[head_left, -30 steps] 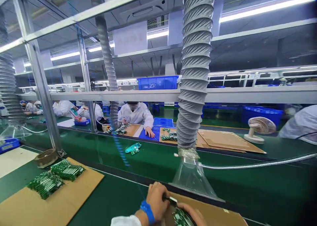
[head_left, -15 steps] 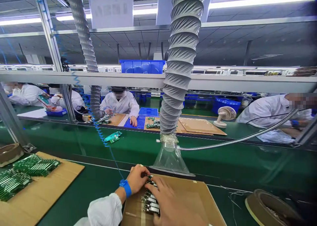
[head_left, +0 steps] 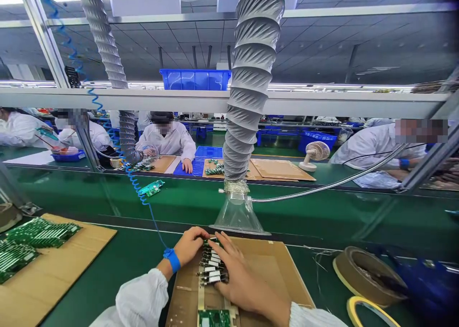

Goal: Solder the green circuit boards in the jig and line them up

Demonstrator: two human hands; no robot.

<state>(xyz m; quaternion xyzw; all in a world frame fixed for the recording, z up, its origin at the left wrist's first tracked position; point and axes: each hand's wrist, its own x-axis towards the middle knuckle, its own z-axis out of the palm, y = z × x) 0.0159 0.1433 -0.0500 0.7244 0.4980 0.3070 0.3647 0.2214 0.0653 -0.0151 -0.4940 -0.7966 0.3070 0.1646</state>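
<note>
The left hand (head_left: 190, 246) curls at the far end of the row of circuit boards (head_left: 213, 265) on the cardboard sheet (head_left: 289, 272), whether pinching I cannot tell; the right hand (head_left: 239, 277) spreads its fingers alongside. Straightening seems in hand; the next move probably calls for light, even pressure

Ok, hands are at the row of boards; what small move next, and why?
Probably nudge the row of boards straighter: its white parts look staggered, the left hand is at its far end, and the right hand lies along its right side.
</note>
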